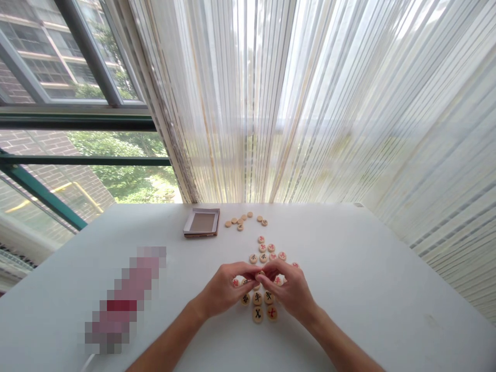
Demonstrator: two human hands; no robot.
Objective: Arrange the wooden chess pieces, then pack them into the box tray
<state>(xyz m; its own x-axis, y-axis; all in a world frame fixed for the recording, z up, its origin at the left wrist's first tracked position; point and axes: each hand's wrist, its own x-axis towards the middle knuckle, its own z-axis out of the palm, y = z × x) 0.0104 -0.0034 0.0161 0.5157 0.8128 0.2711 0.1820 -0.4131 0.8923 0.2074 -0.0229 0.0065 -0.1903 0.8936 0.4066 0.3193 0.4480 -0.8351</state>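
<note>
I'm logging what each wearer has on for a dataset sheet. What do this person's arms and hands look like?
Both are bare. The left hand and right hand wear no gloves, and no ring shows on the fingers in view. The left forearm and right forearm show no sleeve, watch, bracelet or band as far as the bottom edge of the picture.

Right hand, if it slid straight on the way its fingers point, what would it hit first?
It points left, so the right hand would first meet the small round wooden game piece both hands seem to pinch, then the left hand.
</note>
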